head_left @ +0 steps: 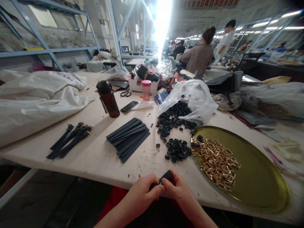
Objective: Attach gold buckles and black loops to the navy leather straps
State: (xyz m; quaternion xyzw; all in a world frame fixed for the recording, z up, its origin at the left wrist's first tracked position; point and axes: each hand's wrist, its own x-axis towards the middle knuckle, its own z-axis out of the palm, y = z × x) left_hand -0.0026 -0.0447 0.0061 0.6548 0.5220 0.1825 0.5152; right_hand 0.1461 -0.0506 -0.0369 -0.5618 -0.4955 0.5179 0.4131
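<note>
Head view: our left hand (142, 191) and right hand (175, 186) are closed together, gripping a dark strap (167, 176) with a small gold buckle (160, 181) on it, just off the front edge of the work table (95, 158). To the right of our hands sits a round brass tray (258, 177) holding loose gold buckles (217, 164). Ahead we have black loops (177, 149), a bundle of cut straps (128, 139), and buckled straps (70, 141) further left.

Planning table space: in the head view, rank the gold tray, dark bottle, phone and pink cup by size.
Largest to smallest: gold tray, dark bottle, then phone and pink cup, which look alike; nearness to the camera makes that pair unsure.
</note>
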